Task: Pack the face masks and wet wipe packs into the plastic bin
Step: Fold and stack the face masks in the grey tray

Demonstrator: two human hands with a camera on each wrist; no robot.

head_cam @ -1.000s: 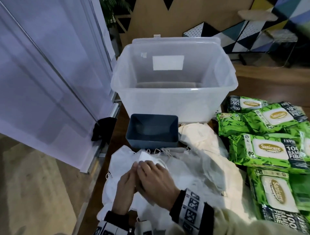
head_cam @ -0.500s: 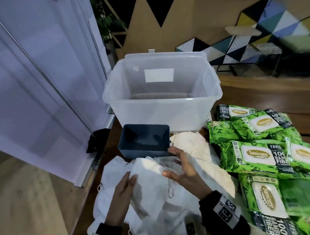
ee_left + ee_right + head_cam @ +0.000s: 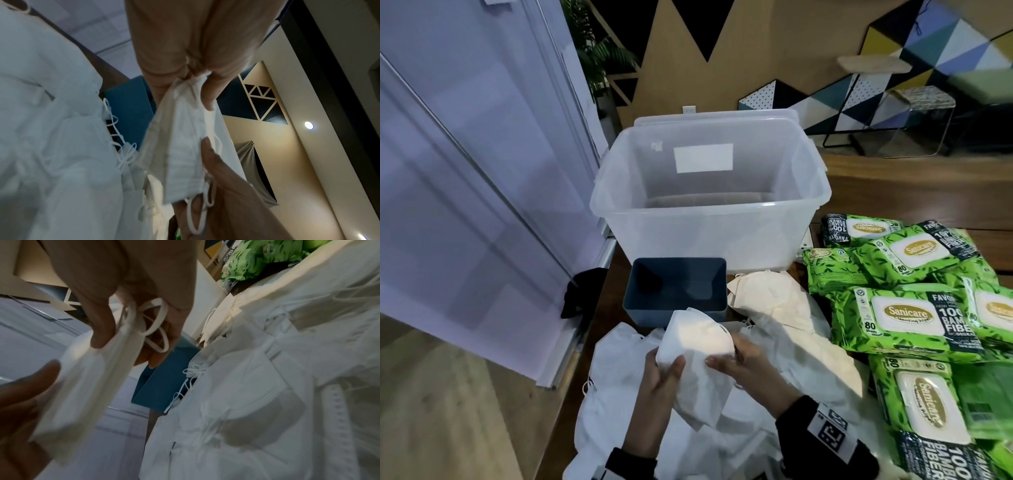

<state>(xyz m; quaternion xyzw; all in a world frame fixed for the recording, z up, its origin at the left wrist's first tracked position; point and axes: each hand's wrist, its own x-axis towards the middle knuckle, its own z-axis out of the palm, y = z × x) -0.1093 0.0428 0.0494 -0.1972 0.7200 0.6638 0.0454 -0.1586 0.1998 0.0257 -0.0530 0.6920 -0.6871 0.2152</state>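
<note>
Both hands hold a folded white face mask (image 3: 697,342) just above a pile of white masks (image 3: 619,370), in front of a small blue box (image 3: 674,291). My left hand (image 3: 666,363) pinches its left edge, thumb on top; in the left wrist view the fingertips (image 3: 208,99) clamp the mask (image 3: 180,146). My right hand (image 3: 726,356) grips the right edge, and its fingers (image 3: 102,332) hold the mask (image 3: 86,373) with the ear loops (image 3: 154,327) round them. The clear plastic bin (image 3: 709,219) stands open behind. Green wet wipe packs (image 3: 904,315) lie at the right.
Cream-coloured masks (image 3: 767,301) lie between the blue box and the wipe packs. The bin's lid (image 3: 715,114) stands behind it. The table's left edge (image 3: 592,329) drops to the floor beside a white sliding door (image 3: 465,171). A dark cloth (image 3: 582,291) hangs at that edge.
The hands went from pressing on the pile to lifting a mask off it. They now hold it between them, a little higher and closer to the blue box.
</note>
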